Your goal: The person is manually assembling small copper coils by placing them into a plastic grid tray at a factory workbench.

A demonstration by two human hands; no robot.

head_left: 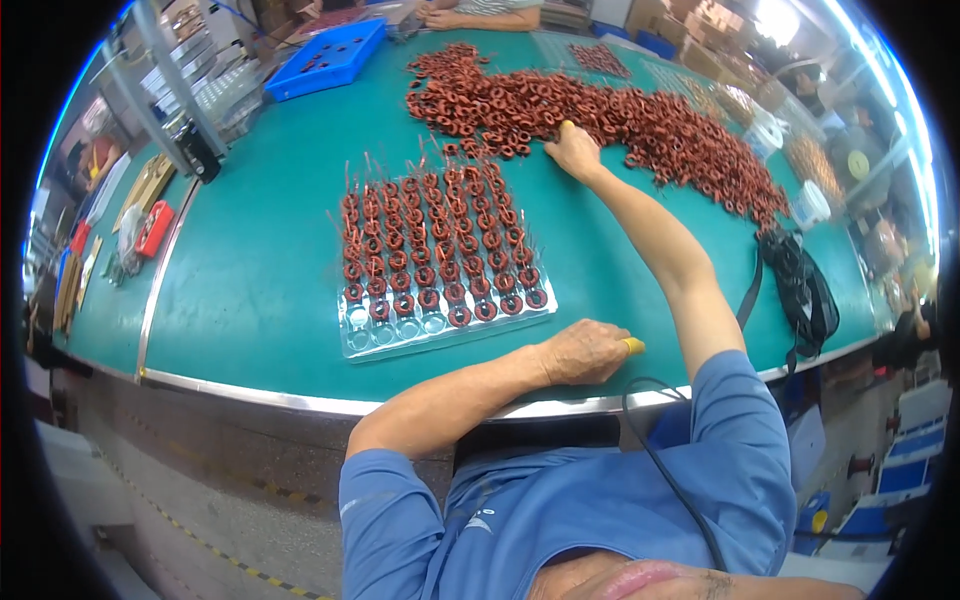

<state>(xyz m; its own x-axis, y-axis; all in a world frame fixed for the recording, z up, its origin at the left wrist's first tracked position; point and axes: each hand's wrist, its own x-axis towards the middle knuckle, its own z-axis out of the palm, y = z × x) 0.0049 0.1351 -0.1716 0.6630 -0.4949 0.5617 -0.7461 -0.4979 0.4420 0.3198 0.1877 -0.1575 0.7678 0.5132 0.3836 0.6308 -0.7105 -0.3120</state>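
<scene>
My right hand (575, 153) reaches to the near edge of a big heap of red-brown ring coils (540, 98) with wire leads. Its fingers are bent together, a yellow cover on one fingertip touching the heap; whatever they pinch is too small to make out. Close to the table's front edge rests my left hand (588, 352), fingers curled closed, with a yellow cover on a finger. Its grip is hidden. Left of it lies a clear plastic tray (450, 333) with round pockets. Rows of ring coils (425, 275) fill most pockets, leads upward; several pockets along the front-left edge are bare.
A blue bin (325, 60) with a few coils stands at the far left of the green table (250, 270). On the right are a black bag (800, 295) and white tubs (810, 205). Another person's arm (480, 18) rests at the far edge.
</scene>
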